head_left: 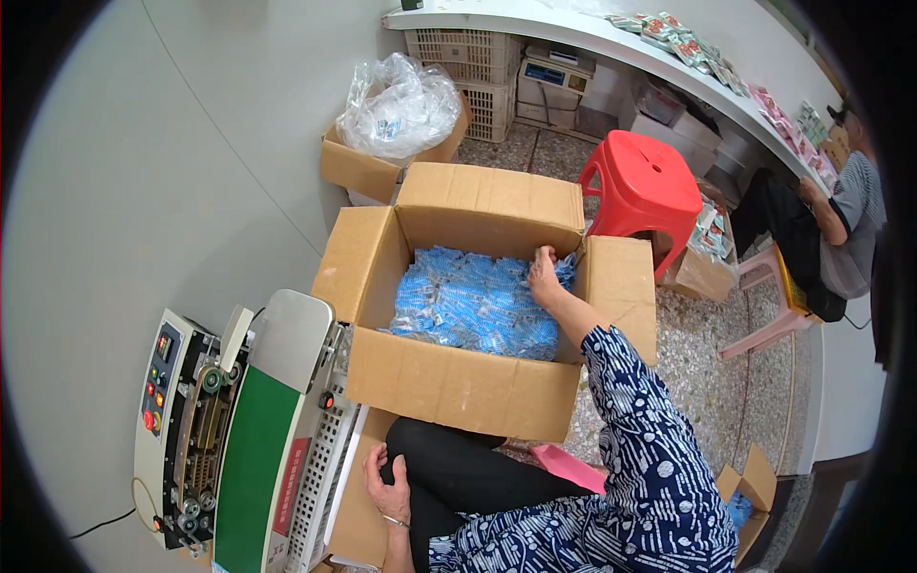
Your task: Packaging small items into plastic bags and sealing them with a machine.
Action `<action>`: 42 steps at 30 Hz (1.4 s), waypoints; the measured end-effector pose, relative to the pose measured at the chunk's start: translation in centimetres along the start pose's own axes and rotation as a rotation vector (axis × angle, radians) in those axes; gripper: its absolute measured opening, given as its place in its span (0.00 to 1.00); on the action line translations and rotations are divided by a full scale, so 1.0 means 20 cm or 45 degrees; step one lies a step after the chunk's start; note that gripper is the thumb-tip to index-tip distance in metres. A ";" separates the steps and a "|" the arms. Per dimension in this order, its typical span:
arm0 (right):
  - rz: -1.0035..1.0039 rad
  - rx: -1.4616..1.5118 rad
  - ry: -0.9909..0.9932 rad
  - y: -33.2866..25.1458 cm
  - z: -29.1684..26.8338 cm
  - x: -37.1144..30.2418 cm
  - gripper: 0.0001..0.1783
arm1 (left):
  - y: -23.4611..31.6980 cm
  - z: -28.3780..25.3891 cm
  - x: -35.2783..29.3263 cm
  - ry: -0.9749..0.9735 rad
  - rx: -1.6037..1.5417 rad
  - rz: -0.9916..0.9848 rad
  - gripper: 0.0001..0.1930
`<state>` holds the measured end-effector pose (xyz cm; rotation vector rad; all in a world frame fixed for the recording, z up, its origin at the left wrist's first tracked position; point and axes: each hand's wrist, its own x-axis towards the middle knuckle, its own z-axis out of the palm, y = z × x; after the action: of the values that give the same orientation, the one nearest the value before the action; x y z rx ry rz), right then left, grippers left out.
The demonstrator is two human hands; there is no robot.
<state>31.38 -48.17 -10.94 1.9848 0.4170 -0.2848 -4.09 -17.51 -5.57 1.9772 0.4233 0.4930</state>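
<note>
Small blue-and-clear packets (468,304) fill the bottom of an open cardboard box (463,382), its flaps folded outward. The right hand (543,277) reaches in at the box's far right corner, fingers curled against the packets (whether they grip one, I cannot tell). The left hand (388,487) rests by the person's knee, thumb apart from the fingers, nothing visible in it. Left of the box stands a green-belted band sealer (256,449); behind the box, a red plastic stool (654,177) and bagged clear plastic (396,110); farther right, a seated co-worker (864,205) at a white bench (535,21).
</note>
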 end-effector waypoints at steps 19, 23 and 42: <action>-0.480 0.703 0.138 0.56 -0.12 -0.03 0.16 | 0.02 -0.01 0.01 -0.010 0.032 0.049 0.17; -0.724 0.861 0.106 0.75 -0.49 -0.26 0.22 | 0.00 -0.02 0.03 -0.106 -0.094 -0.107 0.19; -2.087 0.513 0.182 -0.41 -1.52 -1.31 0.42 | 0.14 -0.33 -0.46 -0.427 -0.326 -0.367 0.52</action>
<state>4.51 -21.80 5.34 1.5443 2.1491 -1.2840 -15.10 -18.31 -1.76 1.6751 0.4012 0.0268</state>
